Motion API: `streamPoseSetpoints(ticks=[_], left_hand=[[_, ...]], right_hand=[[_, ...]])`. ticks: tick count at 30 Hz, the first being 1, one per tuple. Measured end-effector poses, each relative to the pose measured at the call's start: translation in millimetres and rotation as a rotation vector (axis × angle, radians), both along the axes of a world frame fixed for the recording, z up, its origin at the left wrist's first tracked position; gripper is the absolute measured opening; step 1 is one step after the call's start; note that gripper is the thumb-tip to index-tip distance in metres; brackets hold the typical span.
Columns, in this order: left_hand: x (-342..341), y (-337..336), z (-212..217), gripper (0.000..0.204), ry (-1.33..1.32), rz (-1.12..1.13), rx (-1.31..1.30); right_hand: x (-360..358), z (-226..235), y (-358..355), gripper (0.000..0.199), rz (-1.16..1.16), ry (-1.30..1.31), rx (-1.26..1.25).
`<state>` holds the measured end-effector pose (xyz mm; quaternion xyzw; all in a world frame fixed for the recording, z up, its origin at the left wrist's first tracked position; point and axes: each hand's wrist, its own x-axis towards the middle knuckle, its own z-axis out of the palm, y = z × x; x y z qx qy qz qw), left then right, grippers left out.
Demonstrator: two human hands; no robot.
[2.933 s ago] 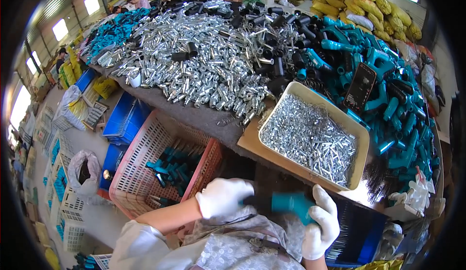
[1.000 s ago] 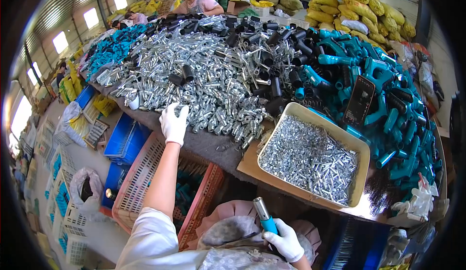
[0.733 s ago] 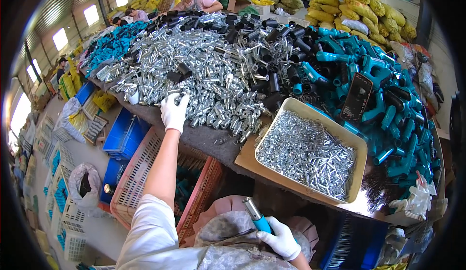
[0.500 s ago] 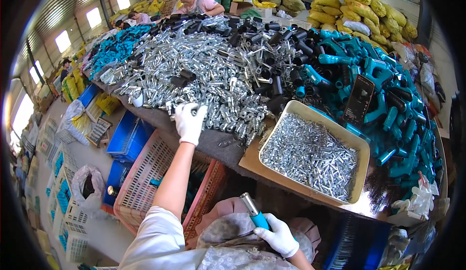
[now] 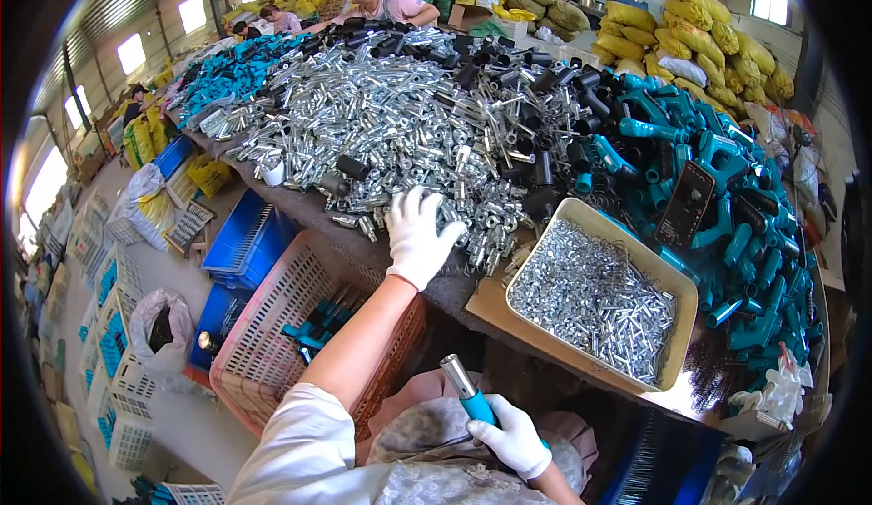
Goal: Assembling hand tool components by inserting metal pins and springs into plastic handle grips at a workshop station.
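Note:
My left hand [image 5: 418, 237], in a white glove, lies at the near edge of a big pile of shiny metal fittings [image 5: 363, 110], its fingers spread on the parts. Nothing shows in its grasp, though its palm side is hidden. Low in front of my body, my gloved right hand [image 5: 513, 437] is closed around a teal handle [image 5: 478, 407]. A bare silver metal tube [image 5: 457, 376] sticks up and left out of that handle. Right of my left hand stands a cream tray [image 5: 677, 301] with small springs and metal pins [image 5: 590, 296].
Teal pistol-shaped housings [image 5: 727, 160] and black sleeves [image 5: 545, 169] are heaped on the right, with a phone [image 5: 686, 203] among them. A pink basket [image 5: 263, 351] and blue bins [image 5: 250, 242] stand below the table's left edge. Across the table sits a person [image 5: 386, 4]. Yellow sacks [image 5: 690, 37] are stacked behind.
My left hand has moved right and a little nearer along the edge of the metal pile, and its fingers have spread. My right hand still holds the teal handle. The view has shifted slightly.

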<state>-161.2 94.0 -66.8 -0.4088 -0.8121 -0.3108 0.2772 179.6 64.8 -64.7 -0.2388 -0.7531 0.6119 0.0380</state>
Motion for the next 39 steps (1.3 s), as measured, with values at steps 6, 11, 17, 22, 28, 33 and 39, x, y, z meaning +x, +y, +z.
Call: streamPoseSetpoints(ticks=[6, 11, 17, 22, 28, 33, 39], left_hand=[[-97.1, -85.3, 3.5, 0.036, 0.041, 0.231, 0.664], [-132.4, -68.4, -17.8, 0.058, -0.391, 0.476, 0.395], [-108.8, -42.7, 21.5, 0.066, -0.245, 0.261, 0.312], [-120.6, -30.4, 14.7, 0.052, -0.184, 0.140, 0.494], [-109.6, -22.8, 3.3, 0.051, -0.253, -0.032, 0.836], [-125.5, -30.2, 9.1, 0.047, -0.478, -0.178, 1.166], [-117.3, -44.5, 20.8, 0.037, -0.731, -0.212, 1.361]], right_hand=[[17.6, -3.6, 1.6, 0.039, -0.052, 0.015, -0.006], [17.0, -18.6, 4.8, 0.037, -0.045, -0.014, -0.048], [6.4, -8.9, 11.4, 0.040, -0.036, -0.104, 0.086], [9.6, -17.8, 11.0, 0.040, -0.094, -0.053, -0.030], [16.2, -17.7, 12.1, 0.038, -0.131, -0.040, -0.050], [19.3, -16.1, 9.2, 0.040, -0.169, 0.007, -0.062], [28.8, -19.9, 9.3, 0.040, -0.233, 0.005, -0.086]])
